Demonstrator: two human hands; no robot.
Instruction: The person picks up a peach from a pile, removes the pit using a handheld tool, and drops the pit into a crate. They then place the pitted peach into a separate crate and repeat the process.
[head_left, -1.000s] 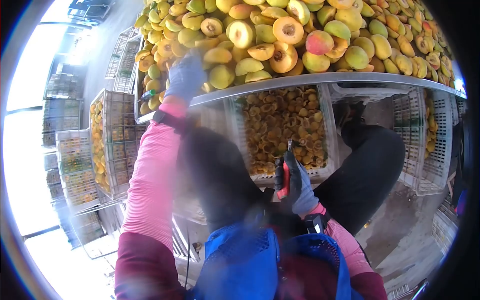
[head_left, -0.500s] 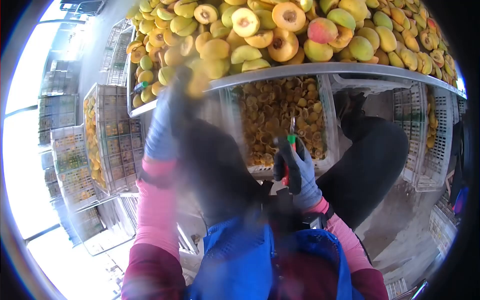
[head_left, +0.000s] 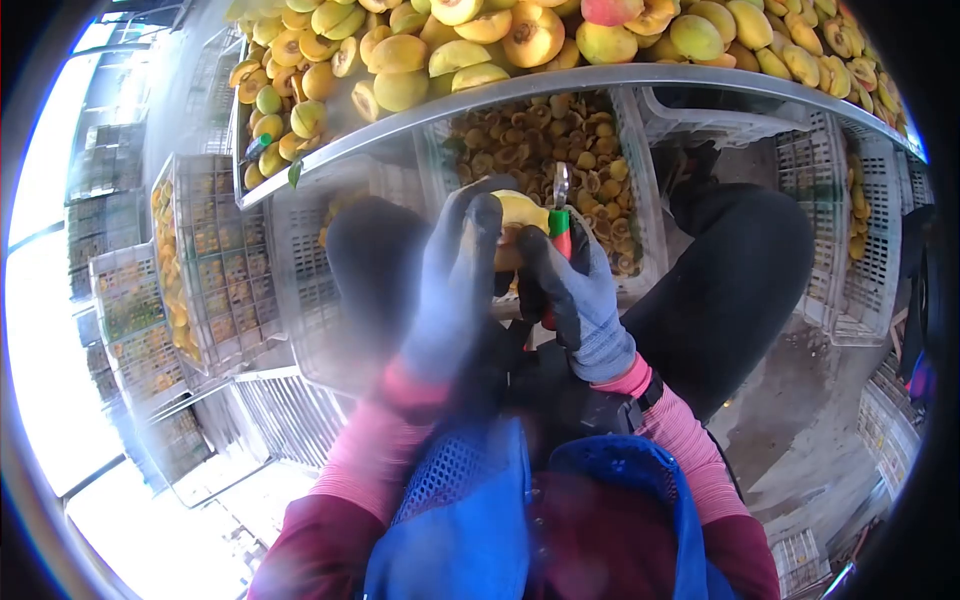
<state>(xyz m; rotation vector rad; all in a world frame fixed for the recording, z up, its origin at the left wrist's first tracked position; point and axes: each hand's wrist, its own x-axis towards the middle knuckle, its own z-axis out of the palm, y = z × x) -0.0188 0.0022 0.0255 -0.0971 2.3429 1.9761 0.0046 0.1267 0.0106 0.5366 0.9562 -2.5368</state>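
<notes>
My left hand point(head_left: 452, 265), in a blue-grey glove with dark fingers, is closed around a yellow peach half point(head_left: 520, 211) in front of my lap. Beside it, my right hand point(head_left: 588, 300), gloved alike, grips a pitting spoon point(head_left: 560, 232) with a red and green handle. Its rounded metal tip points up and away, just right of the peach. The two hands nearly meet; whether the spoon touches the fruit, I cannot tell. Below and beyond them, a crate point(head_left: 652, 225) holds many scooped-out peach pieces.
A metal-edged table point(head_left: 600, 77) heaped with halved peaches point(head_left: 400, 75) spans the far side. On its left corner lies another green-handled tool point(head_left: 258, 146). Plastic crates of fruit point(head_left: 225, 260) stand at left, and more crates point(head_left: 865, 250) at right. My knees flank the middle crate.
My left hand has come back from the heap to the middle with a peach half. The spoon in my right hand has risen toward it. The view has tilted slightly downward.
</notes>
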